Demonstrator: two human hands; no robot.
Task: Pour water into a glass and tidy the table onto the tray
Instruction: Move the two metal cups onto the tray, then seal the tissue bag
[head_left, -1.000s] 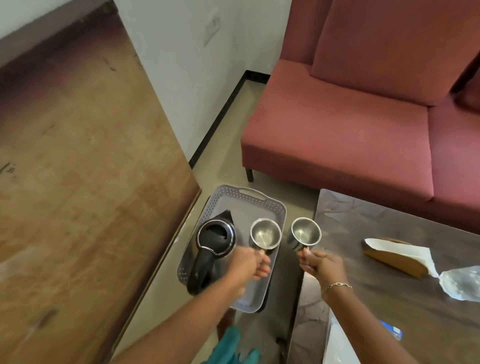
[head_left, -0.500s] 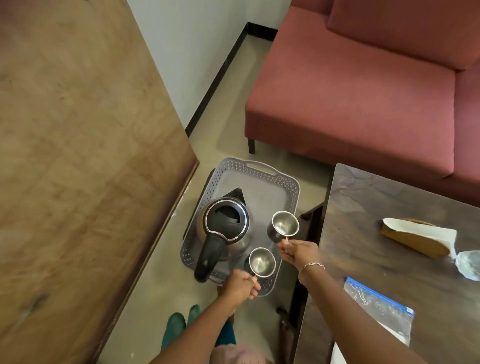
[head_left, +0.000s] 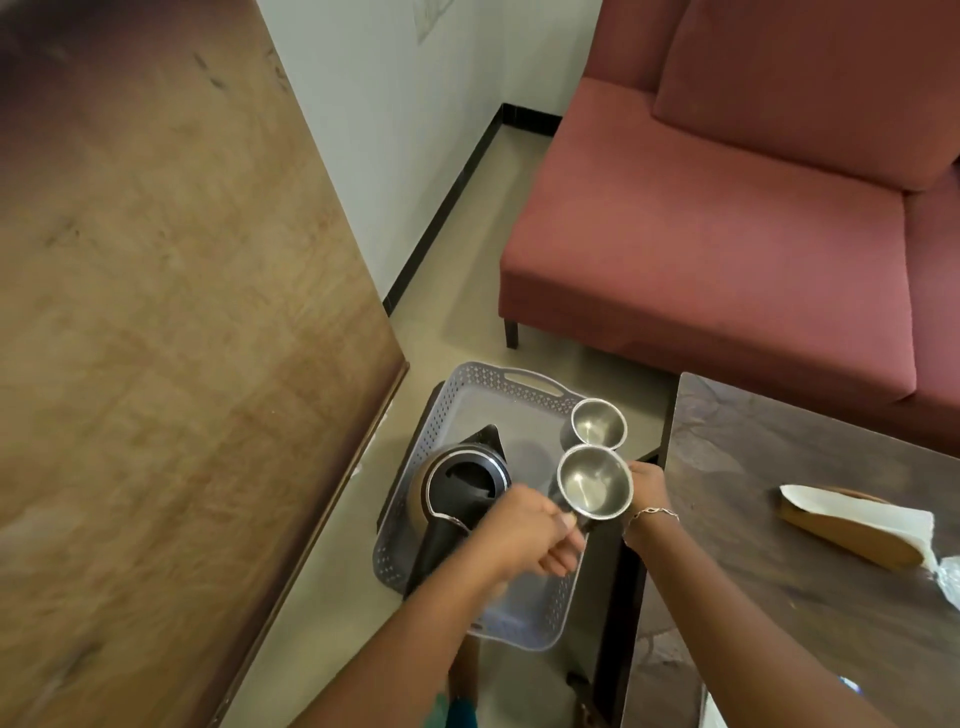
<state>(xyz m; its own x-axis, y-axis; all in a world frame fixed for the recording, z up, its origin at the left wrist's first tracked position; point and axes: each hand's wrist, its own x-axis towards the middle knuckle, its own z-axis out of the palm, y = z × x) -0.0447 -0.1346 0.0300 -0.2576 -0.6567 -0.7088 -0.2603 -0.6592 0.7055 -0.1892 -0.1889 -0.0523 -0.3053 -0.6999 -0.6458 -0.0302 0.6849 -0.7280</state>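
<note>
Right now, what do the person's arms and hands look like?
Both arms are bare, with no sleeves showing. A thin silver chain bracelet circles the right wrist. The left hand and right hand wear no gloves, and no rings show.

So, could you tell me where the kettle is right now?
In the head view the kettle sits on the left half of the grey tray, just left of the left hand and the steel cup it holds.

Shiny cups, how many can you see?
2. The far cup is at the far right corner of the tray. The near cup is held by the left hand, beside the kettle. No others show, though the arms hide some tray.
</note>
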